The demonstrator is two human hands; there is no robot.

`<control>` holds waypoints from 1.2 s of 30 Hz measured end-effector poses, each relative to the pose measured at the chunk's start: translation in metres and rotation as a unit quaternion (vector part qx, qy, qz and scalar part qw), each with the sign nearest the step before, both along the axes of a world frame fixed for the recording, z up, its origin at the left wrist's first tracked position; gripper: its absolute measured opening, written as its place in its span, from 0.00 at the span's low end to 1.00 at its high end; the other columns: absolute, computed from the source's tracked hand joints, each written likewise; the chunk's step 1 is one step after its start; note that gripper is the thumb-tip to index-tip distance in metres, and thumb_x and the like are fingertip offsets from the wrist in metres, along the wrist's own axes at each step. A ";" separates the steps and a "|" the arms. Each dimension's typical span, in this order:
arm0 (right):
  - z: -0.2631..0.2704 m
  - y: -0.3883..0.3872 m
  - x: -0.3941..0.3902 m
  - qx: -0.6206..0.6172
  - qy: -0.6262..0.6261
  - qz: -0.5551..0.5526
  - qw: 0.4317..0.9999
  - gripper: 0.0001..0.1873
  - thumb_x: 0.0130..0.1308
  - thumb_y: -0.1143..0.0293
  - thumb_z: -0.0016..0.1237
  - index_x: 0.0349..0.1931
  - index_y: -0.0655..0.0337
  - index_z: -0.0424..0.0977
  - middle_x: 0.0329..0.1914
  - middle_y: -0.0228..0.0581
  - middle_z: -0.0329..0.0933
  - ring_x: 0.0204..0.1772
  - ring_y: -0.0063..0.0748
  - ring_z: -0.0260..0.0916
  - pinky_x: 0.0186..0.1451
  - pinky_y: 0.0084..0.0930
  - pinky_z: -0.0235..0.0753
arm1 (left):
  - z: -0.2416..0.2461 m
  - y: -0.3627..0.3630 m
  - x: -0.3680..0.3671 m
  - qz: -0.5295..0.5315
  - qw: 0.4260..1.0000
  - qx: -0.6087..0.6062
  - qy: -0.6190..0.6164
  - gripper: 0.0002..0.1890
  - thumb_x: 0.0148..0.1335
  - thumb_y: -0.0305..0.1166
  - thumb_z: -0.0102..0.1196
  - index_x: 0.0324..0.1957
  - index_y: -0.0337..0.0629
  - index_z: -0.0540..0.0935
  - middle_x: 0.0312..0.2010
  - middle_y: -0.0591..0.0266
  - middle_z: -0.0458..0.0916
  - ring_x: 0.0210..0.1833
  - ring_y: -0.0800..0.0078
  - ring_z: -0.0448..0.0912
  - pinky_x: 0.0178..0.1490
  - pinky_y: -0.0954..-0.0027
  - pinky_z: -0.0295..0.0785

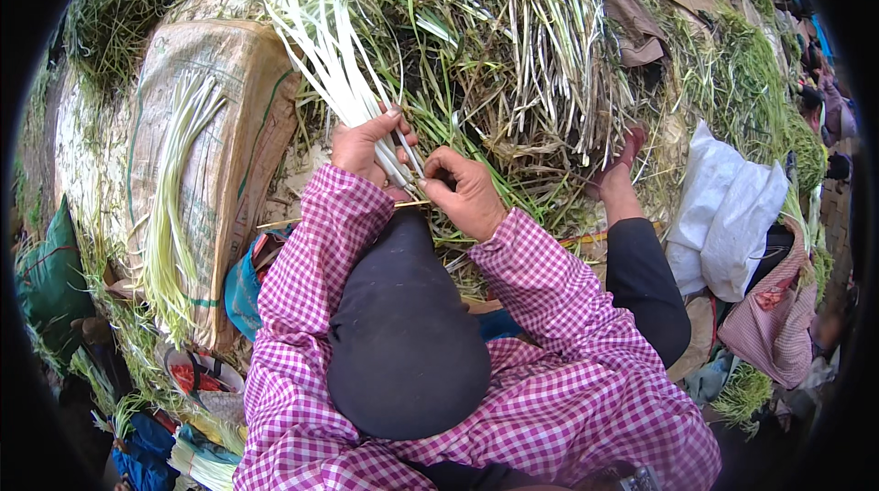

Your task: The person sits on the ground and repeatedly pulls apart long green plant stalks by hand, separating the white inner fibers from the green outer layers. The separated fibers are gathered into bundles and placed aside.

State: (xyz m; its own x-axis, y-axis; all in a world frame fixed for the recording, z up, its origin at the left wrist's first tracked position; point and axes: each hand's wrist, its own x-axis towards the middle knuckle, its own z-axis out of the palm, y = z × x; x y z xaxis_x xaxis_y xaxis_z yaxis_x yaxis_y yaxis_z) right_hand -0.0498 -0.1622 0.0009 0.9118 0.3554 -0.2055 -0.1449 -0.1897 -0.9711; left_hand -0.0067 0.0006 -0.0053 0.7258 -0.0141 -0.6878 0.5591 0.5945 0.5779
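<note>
My left hand (371, 148) is closed around a bundle of long white-green stalks (336, 72), which fan out up and to the left above the dark-trousered knee. Close on its right, my right hand (463, 189) has thumb and forefinger pinched at the lower end of a stalk by the bundle's base. Just under the hands lies a thin yellowish strip (411, 203). A second bunch of pale stalks (175, 182) rests on a woven sack (240, 65) at the left. Beyond the hands spreads a heap of uncleaned stalks with brownish outer leaves (549, 58).
Leafy trimmings (741, 86) cover much of the ground. White plastic sacks (721, 216) and a pink checked cloth (776, 312) lie right; a green bag (55, 278) and a sandal (202, 374) lie left. People (831, 106) show at the far right rim.
</note>
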 end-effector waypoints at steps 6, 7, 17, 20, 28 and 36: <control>0.010 -0.005 -0.014 -0.124 -0.112 0.081 0.983 0.06 0.54 0.75 0.48 0.29 0.63 0.65 0.22 0.43 0.72 0.24 0.44 0.71 0.27 0.33 0.70 | -0.007 0.005 0.007 0.064 0.996 0.059 -0.002 0.07 0.56 0.21 0.52 0.38 0.33 0.72 0.24 0.58 0.76 0.24 0.65 0.78 0.17 0.75 0.70; 0.006 -0.006 -0.022 -0.127 -0.133 0.096 0.978 0.06 0.54 0.74 0.49 0.29 0.62 0.65 0.22 0.43 0.72 0.25 0.44 0.72 0.27 0.33 0.70 | -0.006 0.012 0.013 0.085 0.993 0.082 -0.015 0.08 0.55 0.21 0.53 0.38 0.33 0.72 0.24 0.57 0.76 0.24 0.65 0.78 0.17 0.75 0.70; -0.016 -0.014 -0.014 -0.003 0.144 -0.043 0.989 0.13 0.64 0.65 0.45 0.41 0.66 0.73 0.28 0.39 0.77 0.28 0.25 0.72 0.28 0.23 0.73 | 0.011 0.022 0.017 0.100 0.990 0.073 -0.071 0.09 0.57 0.21 0.51 0.41 0.33 0.70 0.26 0.54 0.76 0.29 0.62 0.79 0.17 0.74 0.71; -0.010 -0.004 -0.011 0.050 0.131 -0.026 0.990 0.07 0.64 0.71 0.44 0.36 0.65 0.74 0.22 0.34 0.72 0.23 0.19 0.67 0.24 0.18 0.70 | 0.000 0.011 0.002 0.093 0.990 -0.006 -0.101 0.11 0.57 0.21 0.51 0.43 0.31 0.69 0.29 0.53 0.76 0.31 0.62 0.78 0.21 0.74 0.73; 0.021 0.008 -0.019 0.002 0.017 0.105 0.994 0.09 0.64 0.68 0.44 0.35 0.63 0.75 0.18 0.35 0.72 0.20 0.22 0.67 0.26 0.22 0.70 | 0.000 0.018 -0.062 -0.086 0.975 -0.145 -0.144 0.18 0.54 0.31 0.56 0.46 0.33 0.72 0.17 0.65 0.68 0.22 0.72 0.69 0.31 0.71 0.68; 0.032 -0.042 0.046 -0.129 0.125 0.092 0.979 0.17 0.64 0.59 0.44 0.44 0.63 0.72 0.45 0.43 0.70 0.47 0.35 0.70 0.54 0.30 0.70 | 0.045 0.036 -0.026 -0.013 0.981 0.042 -0.191 0.12 0.49 0.32 0.62 0.33 0.37 0.78 0.27 0.55 0.79 0.32 0.64 0.79 0.37 0.61 0.78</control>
State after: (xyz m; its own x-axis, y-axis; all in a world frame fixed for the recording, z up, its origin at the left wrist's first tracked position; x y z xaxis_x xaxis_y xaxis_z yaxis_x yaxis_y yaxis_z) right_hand -0.0040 -0.2039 0.0330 0.7463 0.4168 -0.5189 -0.3126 -0.4688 -0.8262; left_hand -0.0324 0.0367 0.0397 0.9307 0.0093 -0.3656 0.3069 0.5238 0.7946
